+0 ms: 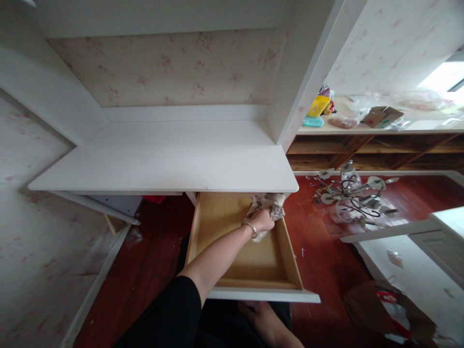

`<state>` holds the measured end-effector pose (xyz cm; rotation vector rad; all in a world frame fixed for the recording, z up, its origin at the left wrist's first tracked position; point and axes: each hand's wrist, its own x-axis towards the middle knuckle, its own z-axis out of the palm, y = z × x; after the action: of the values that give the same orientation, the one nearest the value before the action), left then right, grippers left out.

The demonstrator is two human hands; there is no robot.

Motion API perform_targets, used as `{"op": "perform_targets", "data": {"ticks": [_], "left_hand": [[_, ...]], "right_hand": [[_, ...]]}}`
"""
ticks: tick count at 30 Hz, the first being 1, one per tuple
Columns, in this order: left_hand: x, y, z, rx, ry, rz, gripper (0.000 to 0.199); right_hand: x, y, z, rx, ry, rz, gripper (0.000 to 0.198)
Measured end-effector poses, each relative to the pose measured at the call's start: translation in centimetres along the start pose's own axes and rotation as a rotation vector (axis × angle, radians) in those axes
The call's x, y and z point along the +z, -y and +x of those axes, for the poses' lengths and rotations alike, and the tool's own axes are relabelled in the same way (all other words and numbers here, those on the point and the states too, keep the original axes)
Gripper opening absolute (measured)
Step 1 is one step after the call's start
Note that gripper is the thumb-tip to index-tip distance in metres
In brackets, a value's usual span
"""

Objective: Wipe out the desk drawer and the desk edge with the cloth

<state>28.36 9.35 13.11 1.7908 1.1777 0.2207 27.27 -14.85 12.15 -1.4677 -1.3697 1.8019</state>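
My left hand (264, 221), with a bracelet at the wrist, reaches into an open wooden drawer (250, 258). It is closed around a patterned, crumpled cloth (277, 211), which lies against the drawer's right side near the back. Part of the cloth hangs below the hand toward the drawer floor. The drawer is pulled out from under a white desk (188, 159). Below the white drawer front (261, 294), my right hand (255, 314) is close to my dark-clothed lap; its fingers are partly hidden, so their grip cannot be made out.
A dismantled chandelier (362, 195) lies on the red wood floor (319, 256) to the right. Behind it, a low shelf (362, 145) carries a yellow container (318, 106), a cardboard box (382, 116) and plastic bags. A brown bag (362, 304) and white furniture (391, 256) stand at lower right.
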Motion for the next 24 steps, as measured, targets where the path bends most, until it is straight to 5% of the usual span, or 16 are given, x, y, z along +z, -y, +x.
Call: {"op": "perform_targets", "data": {"ticks": [8,12,24], "left_hand": [[0.6,1.4,-8.1,0.275,0.506,0.272,0.026],[0.2,1.7,-11.1,0.399,0.778,0.422,0.044],[-6.8,4.3,-14.7,0.327,0.726,0.579,0.039]], "right_hand": [[0.0,-0.7,0.4,-0.015,-0.013,-0.099,0.045],[0.0,-1.1,0.7,-0.014,0.020,-0.121,0.050],[0.1,-1.8,1.1,0.047,0.032,-0.128,0.062]]}}
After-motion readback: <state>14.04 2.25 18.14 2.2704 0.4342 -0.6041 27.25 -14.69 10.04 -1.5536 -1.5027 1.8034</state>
